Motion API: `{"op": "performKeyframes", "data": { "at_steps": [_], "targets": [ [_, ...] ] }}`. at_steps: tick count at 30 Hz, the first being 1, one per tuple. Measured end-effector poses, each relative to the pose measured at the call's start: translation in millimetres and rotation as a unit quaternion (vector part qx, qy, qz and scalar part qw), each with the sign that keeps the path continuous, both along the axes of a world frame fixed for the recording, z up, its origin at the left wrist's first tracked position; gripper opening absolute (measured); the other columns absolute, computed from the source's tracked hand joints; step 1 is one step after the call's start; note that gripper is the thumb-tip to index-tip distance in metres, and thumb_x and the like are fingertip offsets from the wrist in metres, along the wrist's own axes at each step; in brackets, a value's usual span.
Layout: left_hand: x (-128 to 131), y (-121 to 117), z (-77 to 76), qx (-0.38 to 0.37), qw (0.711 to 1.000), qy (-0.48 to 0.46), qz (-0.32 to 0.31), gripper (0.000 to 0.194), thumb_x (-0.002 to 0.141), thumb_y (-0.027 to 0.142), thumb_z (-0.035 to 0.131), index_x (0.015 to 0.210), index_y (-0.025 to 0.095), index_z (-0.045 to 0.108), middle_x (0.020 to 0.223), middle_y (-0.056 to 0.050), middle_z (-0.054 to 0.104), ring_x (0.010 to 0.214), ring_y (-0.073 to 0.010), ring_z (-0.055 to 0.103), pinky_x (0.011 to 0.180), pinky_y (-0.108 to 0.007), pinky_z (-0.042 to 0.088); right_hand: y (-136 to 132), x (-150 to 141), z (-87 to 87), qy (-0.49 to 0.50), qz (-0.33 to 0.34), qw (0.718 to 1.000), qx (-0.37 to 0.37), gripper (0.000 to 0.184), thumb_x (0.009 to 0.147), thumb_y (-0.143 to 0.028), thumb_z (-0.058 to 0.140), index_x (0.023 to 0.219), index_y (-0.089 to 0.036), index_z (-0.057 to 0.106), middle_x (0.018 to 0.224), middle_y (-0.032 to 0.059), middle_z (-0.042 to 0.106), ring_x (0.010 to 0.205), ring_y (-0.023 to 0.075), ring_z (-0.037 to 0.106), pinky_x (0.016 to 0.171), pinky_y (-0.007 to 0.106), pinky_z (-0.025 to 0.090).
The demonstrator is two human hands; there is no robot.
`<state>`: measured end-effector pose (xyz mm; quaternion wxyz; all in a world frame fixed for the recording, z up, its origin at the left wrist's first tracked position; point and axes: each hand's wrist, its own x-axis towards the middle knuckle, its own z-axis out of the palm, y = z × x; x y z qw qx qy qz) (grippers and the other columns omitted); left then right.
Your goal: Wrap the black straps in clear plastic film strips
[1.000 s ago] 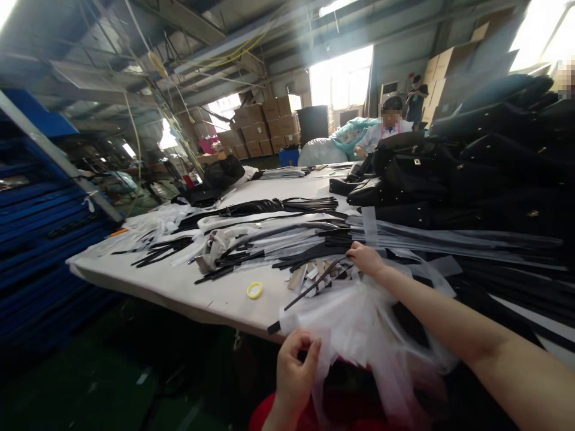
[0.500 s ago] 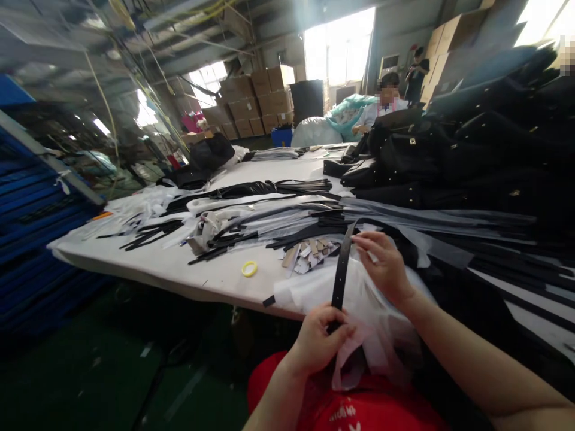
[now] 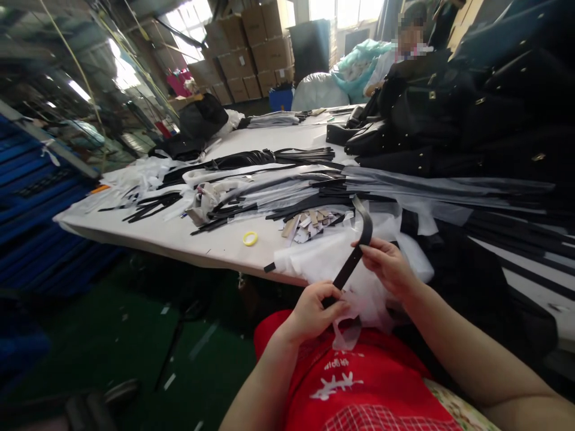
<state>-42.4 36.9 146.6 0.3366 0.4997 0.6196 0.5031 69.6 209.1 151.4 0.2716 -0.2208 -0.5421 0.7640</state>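
Observation:
A black strap (image 3: 348,267) with small holes runs slantwise between my two hands, over the table's front edge. My left hand (image 3: 318,308) is closed on its lower end, thumb and fingers pinching it. Higher up, my right hand (image 3: 387,263) pinches the strap from the right side, and the free end curls up and back above the fingers. Under the strap lies a heap of thin white plastic wrapping (image 3: 309,257), part of which hangs down by my left hand.
A yellow tape ring (image 3: 250,239) and a pile of cardboard scraps (image 3: 309,225) lie on the white table (image 3: 215,248). Several strap bundles (image 3: 287,197) stretch across it. Black bags (image 3: 467,120) are heaped at right; a person (image 3: 381,66) sits behind them.
The view has tilted downward. My right hand has slid down the strap toward my left hand, and the strap's upper end now bends over instead of standing nearly straight.

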Motion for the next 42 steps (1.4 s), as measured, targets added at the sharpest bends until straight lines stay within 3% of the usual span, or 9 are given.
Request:
{"op": "performKeyframes", "data": {
  "at_steps": [5, 13, 24, 28, 32, 34, 36, 39, 42],
  "targets": [
    [-1, -2, 4.7, -0.001, 1.000, -0.014, 0.006, 0.018, 0.083, 0.032, 0.070, 0.076, 0.016, 0.072, 0.085, -0.006, 0.070, 0.078, -0.0181, 0.063, 0.074, -0.028, 0.050, -6, 5, 10.9, -0.076, 0.148, 0.978, 0.127, 0.035, 0.078, -0.049, 0.073, 0.090, -0.016, 0.077, 0.051, -0.0028, 0.051, 0.047, 0.0086, 0.042, 0.044, 0.022, 0.031],
    [-16, -5, -5.4, 0.026, 0.985, -0.132, 0.108, 0.027, 0.073, 0.037, 0.081, 0.068, 0.014, 0.068, 0.097, -0.010, 0.071, 0.087, -0.0196, 0.066, 0.077, -0.029, 0.053, 13, 37, 39.7, 0.021, -0.117, 0.972, 0.204, 0.028, 0.087, -0.046, 0.067, 0.094, -0.021, 0.077, 0.058, 0.0007, 0.055, 0.050, 0.0116, 0.045, 0.045, 0.026, 0.030],
    [-16, -2, -6.0, -0.006, 0.975, -0.199, 0.103, 0.034, 0.076, 0.046, 0.077, 0.074, 0.012, 0.072, 0.076, -0.006, 0.072, 0.071, -0.0160, 0.064, 0.067, -0.025, 0.051, 4, 48, 40.7, -0.051, -0.063, 0.951, 0.298, 0.029, 0.091, -0.045, 0.062, 0.098, -0.021, 0.077, 0.055, -0.0006, 0.053, 0.050, 0.0120, 0.047, 0.047, 0.026, 0.033],
    [-9, 8, -10.8, 0.000, 0.976, -0.190, 0.103, 0.034, 0.079, 0.046, 0.075, 0.078, 0.012, 0.075, 0.077, -0.006, 0.073, 0.072, -0.0165, 0.066, 0.070, -0.026, 0.053, -6, 32, 24.1, -0.071, -0.042, 0.960, 0.268, 0.034, 0.090, -0.050, 0.061, 0.098, -0.021, 0.078, 0.054, -0.0009, 0.055, 0.051, 0.0123, 0.049, 0.050, 0.026, 0.039],
    [3, 21, -18.5, 0.012, 0.970, -0.197, 0.139, 0.040, 0.083, 0.052, 0.068, 0.090, 0.012, 0.075, 0.074, -0.005, 0.072, 0.064, -0.0147, 0.064, 0.061, -0.025, 0.053, -18, 8, 3.0, -0.063, 0.066, 0.979, 0.184, 0.037, 0.080, -0.056, 0.069, 0.096, -0.024, 0.079, 0.093, 0.0053, 0.073, 0.089, 0.0216, 0.065, 0.079, 0.033, 0.053],
    [5, 23, -19.1, 0.019, 0.978, -0.138, 0.154, 0.038, 0.086, 0.049, 0.064, 0.090, 0.014, 0.075, 0.076, -0.004, 0.073, 0.067, -0.0158, 0.065, 0.064, -0.025, 0.053, -10, 1, 4.3, -0.038, 0.098, 0.989, 0.103, 0.040, 0.080, -0.055, 0.070, 0.104, -0.024, 0.077, 0.109, 0.0069, 0.073, 0.105, 0.0259, 0.065, 0.093, 0.040, 0.051],
    [5, 22, -17.2, 0.018, 0.987, -0.053, 0.152, 0.033, 0.089, 0.044, 0.061, 0.086, 0.015, 0.076, 0.077, -0.004, 0.073, 0.073, -0.0171, 0.065, 0.069, -0.025, 0.051, 4, -1, 13.3, 0.005, 0.050, 0.998, 0.039, 0.042, 0.084, -0.054, 0.065, 0.110, -0.023, 0.075, 0.108, 0.0086, 0.074, 0.106, 0.0269, 0.066, 0.097, 0.044, 0.050],
    [3, 22, -11.4, 0.013, 0.987, 0.015, 0.160, 0.033, 0.093, 0.041, 0.056, 0.081, 0.016, 0.075, 0.073, -0.003, 0.071, 0.069, -0.0164, 0.063, 0.067, -0.024, 0.049, 12, -1, 25.2, 0.056, -0.056, 0.995, 0.060, 0.041, 0.088, -0.055, 0.060, 0.110, -0.024, 0.074, 0.104, 0.0080, 0.074, 0.103, 0.0255, 0.068, 0.101, 0.045, 0.047],
    [5, 27, -5.3, 0.037, 0.981, 0.029, 0.186, 0.034, 0.096, 0.040, 0.051, 0.085, 0.017, 0.074, 0.075, -0.003, 0.070, 0.070, -0.0164, 0.062, 0.068, -0.025, 0.048, -2, -4, 21.0, 0.004, 0.027, 0.993, 0.118, 0.042, 0.089, -0.058, 0.059, 0.113, -0.026, 0.073, 0.112, 0.0069, 0.073, 0.109, 0.0255, 0.066, 0.103, 0.045, 0.046]
  ]
}}
